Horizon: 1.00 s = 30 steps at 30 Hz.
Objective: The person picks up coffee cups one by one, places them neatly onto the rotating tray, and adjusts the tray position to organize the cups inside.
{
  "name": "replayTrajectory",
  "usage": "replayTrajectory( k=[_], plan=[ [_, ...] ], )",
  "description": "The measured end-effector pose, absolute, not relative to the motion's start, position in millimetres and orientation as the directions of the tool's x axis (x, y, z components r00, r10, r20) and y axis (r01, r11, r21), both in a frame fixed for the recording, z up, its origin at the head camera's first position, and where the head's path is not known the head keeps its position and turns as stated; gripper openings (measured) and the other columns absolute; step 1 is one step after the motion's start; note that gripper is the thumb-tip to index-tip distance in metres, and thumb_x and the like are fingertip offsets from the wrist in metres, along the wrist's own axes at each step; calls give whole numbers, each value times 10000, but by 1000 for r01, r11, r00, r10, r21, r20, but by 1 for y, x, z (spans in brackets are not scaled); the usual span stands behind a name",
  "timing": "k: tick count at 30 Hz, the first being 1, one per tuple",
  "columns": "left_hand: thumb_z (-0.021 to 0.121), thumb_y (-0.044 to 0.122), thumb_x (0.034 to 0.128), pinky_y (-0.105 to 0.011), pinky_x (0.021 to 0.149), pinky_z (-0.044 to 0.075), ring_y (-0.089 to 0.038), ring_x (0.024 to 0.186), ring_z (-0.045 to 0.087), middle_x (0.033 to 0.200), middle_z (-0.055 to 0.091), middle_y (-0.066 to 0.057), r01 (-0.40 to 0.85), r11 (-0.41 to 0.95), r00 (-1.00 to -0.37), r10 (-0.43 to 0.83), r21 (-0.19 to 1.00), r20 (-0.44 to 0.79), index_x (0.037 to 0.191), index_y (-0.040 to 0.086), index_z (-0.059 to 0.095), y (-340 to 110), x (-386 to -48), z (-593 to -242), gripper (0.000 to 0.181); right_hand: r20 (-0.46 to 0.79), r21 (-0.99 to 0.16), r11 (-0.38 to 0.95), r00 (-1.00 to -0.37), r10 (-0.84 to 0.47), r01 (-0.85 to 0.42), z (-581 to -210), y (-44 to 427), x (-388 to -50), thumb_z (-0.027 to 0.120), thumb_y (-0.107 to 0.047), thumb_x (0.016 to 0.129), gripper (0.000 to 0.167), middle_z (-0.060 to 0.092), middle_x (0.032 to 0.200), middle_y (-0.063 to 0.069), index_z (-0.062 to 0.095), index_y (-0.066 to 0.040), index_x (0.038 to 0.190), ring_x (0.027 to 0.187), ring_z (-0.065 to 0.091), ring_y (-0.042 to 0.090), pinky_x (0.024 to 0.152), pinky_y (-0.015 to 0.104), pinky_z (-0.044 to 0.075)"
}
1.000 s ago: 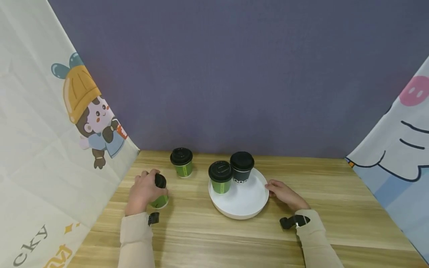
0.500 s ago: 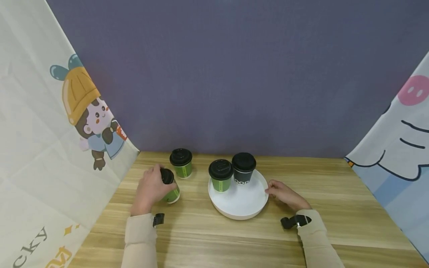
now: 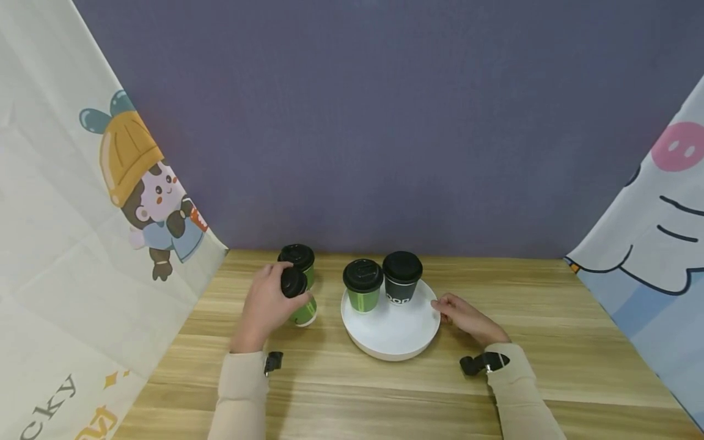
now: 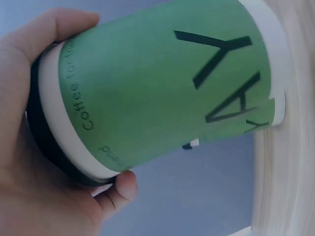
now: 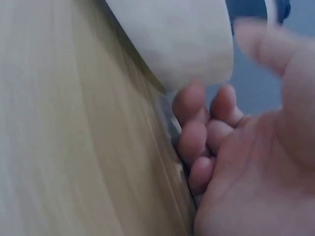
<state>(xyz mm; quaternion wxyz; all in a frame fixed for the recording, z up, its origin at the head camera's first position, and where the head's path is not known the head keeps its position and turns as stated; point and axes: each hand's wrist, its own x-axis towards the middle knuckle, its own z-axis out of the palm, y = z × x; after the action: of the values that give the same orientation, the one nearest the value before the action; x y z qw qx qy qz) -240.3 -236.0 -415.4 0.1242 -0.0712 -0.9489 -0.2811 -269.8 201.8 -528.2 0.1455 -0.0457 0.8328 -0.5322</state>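
Observation:
My left hand grips a green paper coffee cup around its black lid, thumb on one side and fingers on the other. That cup leans slightly; whether its base touches the table I cannot tell. Large dark letters show on its green wall in the left wrist view. Just behind it stands another green coffee cup, partly hidden. With thumb over the rim and fingers curled below, my right hand pinches the right edge of a round white tray. A green cup and a black cup, both lidded, stand upright on it.
All of this is on a wood-grain table. A grey-purple cloth rises behind the table's back edge. Printed pale sheets hang at the left and right.
My left hand has carried the green cup right and slightly back, so it now overlaps the rear green cup in view. The right hand stays on the tray, and the tray barely moves.

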Motion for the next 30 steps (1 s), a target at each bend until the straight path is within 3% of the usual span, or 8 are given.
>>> replayTrajectory(
  k=[9,30],
  plan=[
    [797,498,813,-588,1050,466,-394,1336,510,1447,536,-139,298,791,-932,120,535,342,1453,151,529,-219,-237,-414,775,-162,-877,470,-983,-90,102,-527,186,-270,403,-397,1110,407,497,761,4,518,-60,911,743,484,167,704,268,391],
    [799,508,823,-577,1073,448,-320,1352,496,1468,531,-67,396,734,-897,182,551,402,1460,141,495,-196,-231,-410,796,-169,-900,426,-975,-145,92,-524,191,-268,458,-172,1037,205,486,774,0,531,-61,879,780,484,175,749,290,400]
  ],
)
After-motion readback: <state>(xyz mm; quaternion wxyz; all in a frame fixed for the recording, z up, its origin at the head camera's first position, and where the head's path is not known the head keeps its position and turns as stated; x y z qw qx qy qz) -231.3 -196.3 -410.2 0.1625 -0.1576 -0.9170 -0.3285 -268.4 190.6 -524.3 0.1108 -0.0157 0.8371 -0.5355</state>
